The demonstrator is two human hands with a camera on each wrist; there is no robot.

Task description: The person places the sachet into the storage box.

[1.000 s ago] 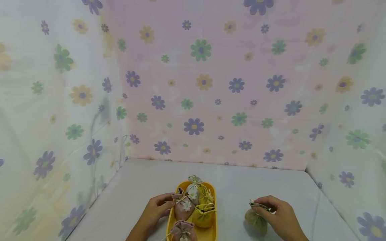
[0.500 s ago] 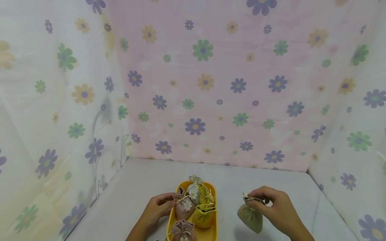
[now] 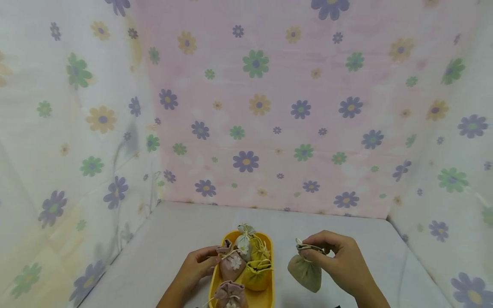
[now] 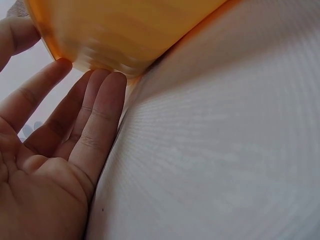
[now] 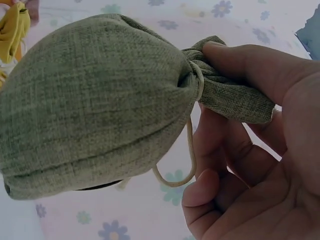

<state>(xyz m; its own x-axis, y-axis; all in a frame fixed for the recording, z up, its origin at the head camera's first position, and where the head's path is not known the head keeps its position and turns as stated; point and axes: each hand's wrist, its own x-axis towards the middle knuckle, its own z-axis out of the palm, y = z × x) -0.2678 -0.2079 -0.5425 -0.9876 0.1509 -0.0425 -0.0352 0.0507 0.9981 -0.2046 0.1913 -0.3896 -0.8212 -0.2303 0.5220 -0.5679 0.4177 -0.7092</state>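
My right hand (image 3: 339, 259) pinches the gathered neck of an olive-green drawstring pouch (image 3: 306, 273), held in the air to the right of a yellow tray (image 3: 272, 282). Close up in the right wrist view, the pouch (image 5: 100, 100) is full and tied with a beige cord (image 5: 200, 82). My left hand (image 3: 196, 269) rests against the tray's left side, its fingertips touching the outer wall (image 4: 125, 35) in the left wrist view. In the tray sit a pale grey-green pouch (image 3: 244, 244), two yellow pouches (image 3: 257, 278) and two dusty-pink pouches (image 3: 232, 267), some bearing white flowers.
A white-covered table (image 3: 185, 226) lies under the tray and hands. Flower-printed cloth walls (image 3: 254, 141) enclose it at the back and both sides. The tray's front end runs past the bottom edge of the head view.
My right hand has lifted the olive-green pouch off the table and carried it left toward the tray. The left hand has stayed at the tray's side.
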